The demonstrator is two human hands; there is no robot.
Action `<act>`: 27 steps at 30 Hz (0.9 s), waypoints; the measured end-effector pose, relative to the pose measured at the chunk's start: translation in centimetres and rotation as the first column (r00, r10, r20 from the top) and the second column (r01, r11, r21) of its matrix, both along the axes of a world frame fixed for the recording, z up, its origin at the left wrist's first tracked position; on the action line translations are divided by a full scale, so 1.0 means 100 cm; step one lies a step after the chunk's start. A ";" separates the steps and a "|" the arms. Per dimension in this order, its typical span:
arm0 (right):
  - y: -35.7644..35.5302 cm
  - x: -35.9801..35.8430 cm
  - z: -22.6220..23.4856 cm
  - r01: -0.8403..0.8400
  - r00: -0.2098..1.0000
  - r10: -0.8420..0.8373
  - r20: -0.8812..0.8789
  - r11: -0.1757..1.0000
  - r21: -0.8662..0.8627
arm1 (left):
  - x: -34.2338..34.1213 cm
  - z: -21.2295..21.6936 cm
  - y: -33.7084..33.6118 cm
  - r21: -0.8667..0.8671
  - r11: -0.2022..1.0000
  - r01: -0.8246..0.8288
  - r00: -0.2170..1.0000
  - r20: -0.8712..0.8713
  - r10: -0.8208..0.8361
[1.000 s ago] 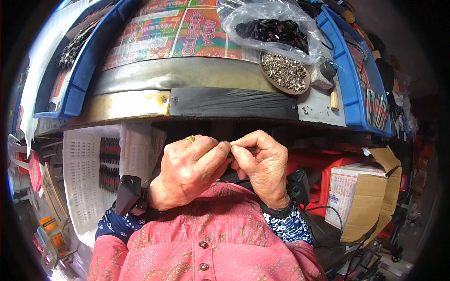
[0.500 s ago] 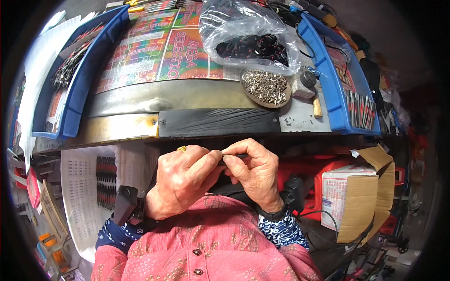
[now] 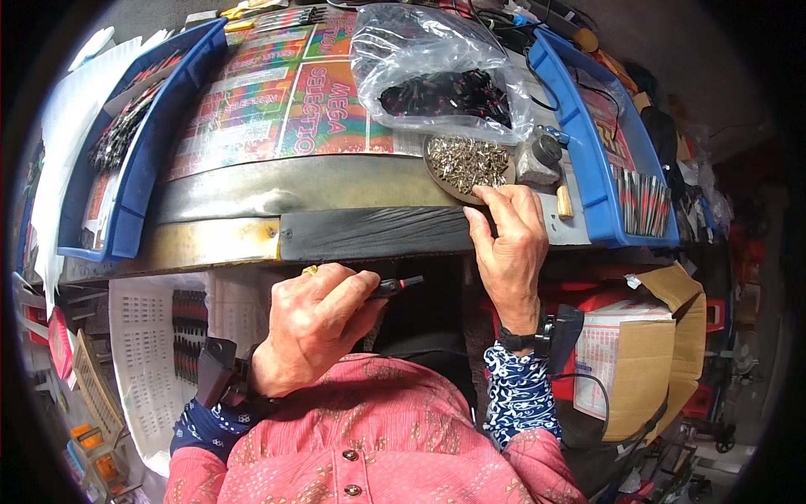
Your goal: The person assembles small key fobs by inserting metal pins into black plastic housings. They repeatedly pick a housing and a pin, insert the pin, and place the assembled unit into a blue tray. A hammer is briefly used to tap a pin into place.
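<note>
My left hand [image 3: 315, 328], a ring on one finger, is closed round a slim black piece with a red band [image 3: 399, 286]. The piece's narrow end points right, beyond my fingertips; the rest is hidden in the hand. My right hand [image 3: 514, 252] reaches over the bench edge to a round shallow dish [image 3: 440, 181] heaped with small shiny metal parts [image 3: 470, 162]. Its index fingertip meets the near rim of the heap, while the thumb stays apart from it. Nothing shows between those fingers.
Behind the dish lies a clear plastic bag [image 3: 403, 50] of black pieces. Blue trays stand left [image 3: 126, 210] and right [image 3: 600, 197], holding rows of slim pieces. A grey block with a black round top [image 3: 537, 168] sits beside the dish. A white basket [image 3: 138, 353] and cardboard box [image 3: 642, 370] flank me.
My right hand has left the left hand and moved forward and right to the dish of metal parts. The left hand keeps the black piece, now more exposed.
</note>
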State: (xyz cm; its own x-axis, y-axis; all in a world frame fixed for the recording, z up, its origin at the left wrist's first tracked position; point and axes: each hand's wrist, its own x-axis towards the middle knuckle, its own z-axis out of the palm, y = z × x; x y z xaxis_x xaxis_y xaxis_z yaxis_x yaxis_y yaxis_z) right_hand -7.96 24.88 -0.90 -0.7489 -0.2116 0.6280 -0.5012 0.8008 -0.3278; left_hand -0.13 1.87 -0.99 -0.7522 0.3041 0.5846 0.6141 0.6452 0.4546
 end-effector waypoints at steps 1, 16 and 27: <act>-0.001 -0.001 -0.002 0.010 1.000 -0.010 -0.008 1.000 0.024 | 0.000 0.000 -0.001 -0.004 1.000 -0.004 1.000 0.007 0.004; -0.003 -0.009 0.007 0.022 0.995 -0.030 0.094 0.996 0.085 | 0.002 0.001 -0.005 -0.001 1.000 -0.013 0.997 0.079 0.013; 0.001 -0.014 0.016 -0.076 0.971 0.086 0.225 0.996 -0.050 | 0.008 0.001 -0.007 0.020 1.000 0.006 0.991 0.135 -0.008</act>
State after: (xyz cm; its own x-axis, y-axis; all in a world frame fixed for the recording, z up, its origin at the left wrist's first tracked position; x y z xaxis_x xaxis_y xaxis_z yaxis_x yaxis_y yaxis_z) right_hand -9.40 24.96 0.73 -0.8541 -0.2554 0.4531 -0.4727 0.7445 -0.4715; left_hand 0.64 1.16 -0.86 -0.8224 0.2988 0.4841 0.5508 0.6311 0.5462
